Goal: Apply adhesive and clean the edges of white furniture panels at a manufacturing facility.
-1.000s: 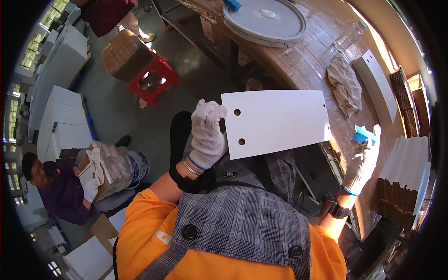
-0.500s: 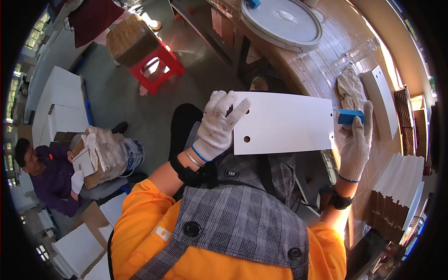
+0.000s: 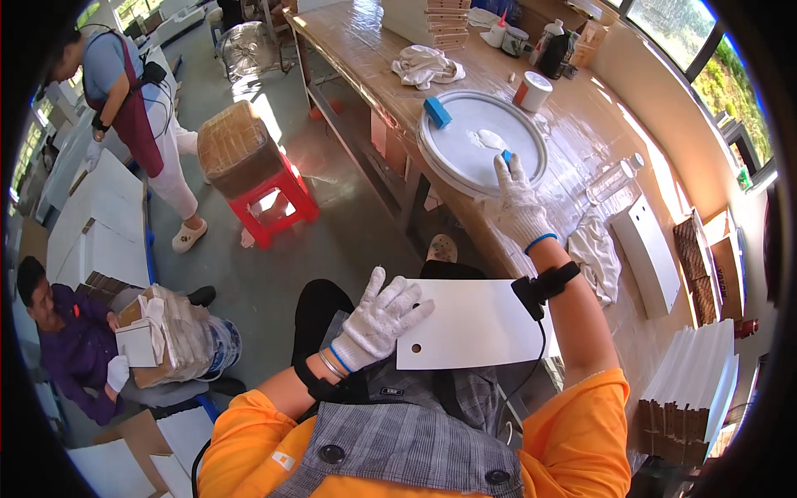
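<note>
A white panel (image 3: 473,319) with a dark round hole near its left end lies across my lap. My left hand (image 3: 378,322), in a white knitted glove, rests on that end with its fingers stretched over the surface. My right hand (image 3: 516,203), gloved too, reaches over a round grey lid (image 3: 452,149) on the table. Its fingertips pinch a small blue block (image 3: 506,155), mostly hidden by the fingers, beside a white puddle (image 3: 488,139). A second blue block (image 3: 437,112) lies at the lid's far left rim. My right forearm covers the panel's right end.
On the table (image 3: 357,41) are a clear bottle (image 3: 610,181), crumpled cloths (image 3: 594,257), a white tub (image 3: 533,91) and another panel (image 3: 646,257). Stacked panels (image 3: 689,390) stand right. A red stool (image 3: 278,207) bears a carton. Two people work at left.
My right hand has moved from the panel's right end up to the lid with the blue block. My left hand has relaxed onto the panel, now lower in view. A standing person is visible.
</note>
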Motion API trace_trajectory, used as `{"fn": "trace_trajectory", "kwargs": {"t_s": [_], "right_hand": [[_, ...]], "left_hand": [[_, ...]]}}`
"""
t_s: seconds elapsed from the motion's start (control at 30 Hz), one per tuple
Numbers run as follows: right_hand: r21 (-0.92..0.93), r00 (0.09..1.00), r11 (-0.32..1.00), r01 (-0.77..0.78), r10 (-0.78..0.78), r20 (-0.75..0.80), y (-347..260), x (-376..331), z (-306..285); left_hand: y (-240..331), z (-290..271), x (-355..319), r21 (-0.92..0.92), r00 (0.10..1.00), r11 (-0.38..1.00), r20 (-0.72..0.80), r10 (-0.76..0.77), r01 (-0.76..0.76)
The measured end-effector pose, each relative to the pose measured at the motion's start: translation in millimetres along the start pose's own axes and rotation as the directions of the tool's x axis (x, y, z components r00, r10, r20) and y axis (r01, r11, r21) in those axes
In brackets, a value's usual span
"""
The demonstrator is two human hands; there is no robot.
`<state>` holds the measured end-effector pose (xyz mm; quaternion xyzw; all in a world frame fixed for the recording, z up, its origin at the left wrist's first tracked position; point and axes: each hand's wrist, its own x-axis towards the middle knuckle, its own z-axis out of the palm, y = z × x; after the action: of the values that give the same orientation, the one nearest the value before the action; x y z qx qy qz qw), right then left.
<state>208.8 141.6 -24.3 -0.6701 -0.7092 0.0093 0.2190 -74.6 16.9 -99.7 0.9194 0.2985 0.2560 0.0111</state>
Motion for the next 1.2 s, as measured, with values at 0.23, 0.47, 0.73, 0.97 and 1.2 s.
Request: {"fn": "trace_trajectory", "kwargs": {"t_s": [0.23, 0.47, 0.73, 0.97, 1.2], "right_hand": [[-0.166, 0.966, 0.980, 0.106, -0.061, 0.253, -32.1, -26.8, -96.4], [0.907, 0.663, 0.391, -0.154, -0.640, 0.388, -13.2, -167.9, -204.9], [0.338, 0.628, 0.845, -0.415, -0.003, 0.778, -37.0, -267.4, -109.6], [0.819, 0.918, 0.543, -0.186, 0.394, -0.052, -52.5, -292.5, -121.1], [0.150, 0.664, 0.951, -0.269, 0.296, -0.686, -3.9, -348.7, -210.0]], "left_hand": [[-5.8, -7.0, 8.2, -0.015, 0.998, 0.999, 0.039, 0.040, -0.040], [-3.0, -25.2, 26.9, -0.202, 0.992, 0.975, 0.072, 0.104, -0.087], [63.5, -52.4, 67.6, -0.836, 0.766, -0.327, 0.540, -0.349, 0.441], [156.4, -48.4, 128.7, -0.688, 0.835, -0.518, 0.541, 0.100, 0.508], [245.1, -52.2, 195.4, -0.939, 0.792, 0.231, 0.341, 0.506, 0.256]]}}
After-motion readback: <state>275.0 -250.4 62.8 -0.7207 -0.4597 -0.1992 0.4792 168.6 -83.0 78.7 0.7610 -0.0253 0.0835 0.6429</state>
